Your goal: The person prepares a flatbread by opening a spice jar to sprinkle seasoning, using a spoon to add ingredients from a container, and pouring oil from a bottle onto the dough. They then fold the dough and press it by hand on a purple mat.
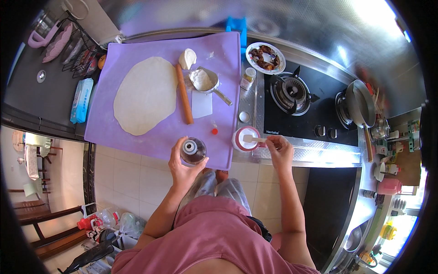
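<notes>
My left hand (pixel 179 170) is wrapped round a bottle (pixel 199 158) of dark liquid, its uncapped mouth facing up, at the near edge of a purple mat (pixel 102 121). Between the fingers of my right hand (pixel 281 153) is the handle of a pale flat utensil, perhaps a spatula or brush (pixel 250 138). Its end reaches over a white cup (pixel 237 142) with a red rim. A small red cap (pixel 214 131) lies on the mat. Beyond the bottle are a rolled-out sheet of dough (pixel 145 98) and a wooden rolling pin (pixel 184 98) touching or overlapping its right edge.
A metal scoop of flour (pixel 216 81), a white scraper (pixel 202 106) and a small white bag or lump (pixel 187 59) lie right of the rolling pin. A spice jar (pixel 248 78), a plate of food (pixel 273 68), a gas burner (pixel 292 93) and a pan (pixel 359 104) stand farther right.
</notes>
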The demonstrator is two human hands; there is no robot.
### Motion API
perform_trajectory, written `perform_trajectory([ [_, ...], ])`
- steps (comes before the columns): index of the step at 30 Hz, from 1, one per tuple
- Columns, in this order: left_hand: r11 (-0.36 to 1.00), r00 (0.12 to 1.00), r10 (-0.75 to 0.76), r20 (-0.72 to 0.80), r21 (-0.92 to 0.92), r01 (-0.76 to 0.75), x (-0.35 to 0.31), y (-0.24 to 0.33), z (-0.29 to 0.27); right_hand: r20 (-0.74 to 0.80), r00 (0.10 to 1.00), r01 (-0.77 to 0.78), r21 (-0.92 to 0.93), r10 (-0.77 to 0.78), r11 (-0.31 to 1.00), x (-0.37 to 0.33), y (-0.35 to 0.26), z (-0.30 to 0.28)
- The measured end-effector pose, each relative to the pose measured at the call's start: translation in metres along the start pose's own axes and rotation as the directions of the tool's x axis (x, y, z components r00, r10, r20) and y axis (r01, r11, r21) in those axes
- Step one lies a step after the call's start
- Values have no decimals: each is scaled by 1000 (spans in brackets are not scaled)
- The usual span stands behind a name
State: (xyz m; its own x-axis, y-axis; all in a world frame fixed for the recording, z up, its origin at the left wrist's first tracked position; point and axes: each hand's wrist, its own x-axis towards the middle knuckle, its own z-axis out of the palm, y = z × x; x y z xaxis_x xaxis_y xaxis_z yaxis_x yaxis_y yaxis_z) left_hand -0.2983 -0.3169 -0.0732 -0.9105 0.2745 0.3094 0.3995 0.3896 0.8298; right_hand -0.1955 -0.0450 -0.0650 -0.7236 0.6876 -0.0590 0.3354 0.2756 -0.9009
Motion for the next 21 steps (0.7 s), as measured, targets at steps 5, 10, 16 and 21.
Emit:
perform_trajectory([
  [5,991,998,-69,-1,-115,68,2,-10,-9,25,999,-41,293,35,955,4,-4,-2],
  [10,968,983,-155,-98,-213,132,13,-23,-31,117,993,-33,423,-18,906,18,-58,41],
  [16,949,963,-201,-182,-280,145,36,-60,-85,192,974,25,451,-125,892,42,-123,149],
  [21,971,962,-171,-214,-203,128,67,-102,-150,195,966,49,503,-169,863,55,-172,251],
])
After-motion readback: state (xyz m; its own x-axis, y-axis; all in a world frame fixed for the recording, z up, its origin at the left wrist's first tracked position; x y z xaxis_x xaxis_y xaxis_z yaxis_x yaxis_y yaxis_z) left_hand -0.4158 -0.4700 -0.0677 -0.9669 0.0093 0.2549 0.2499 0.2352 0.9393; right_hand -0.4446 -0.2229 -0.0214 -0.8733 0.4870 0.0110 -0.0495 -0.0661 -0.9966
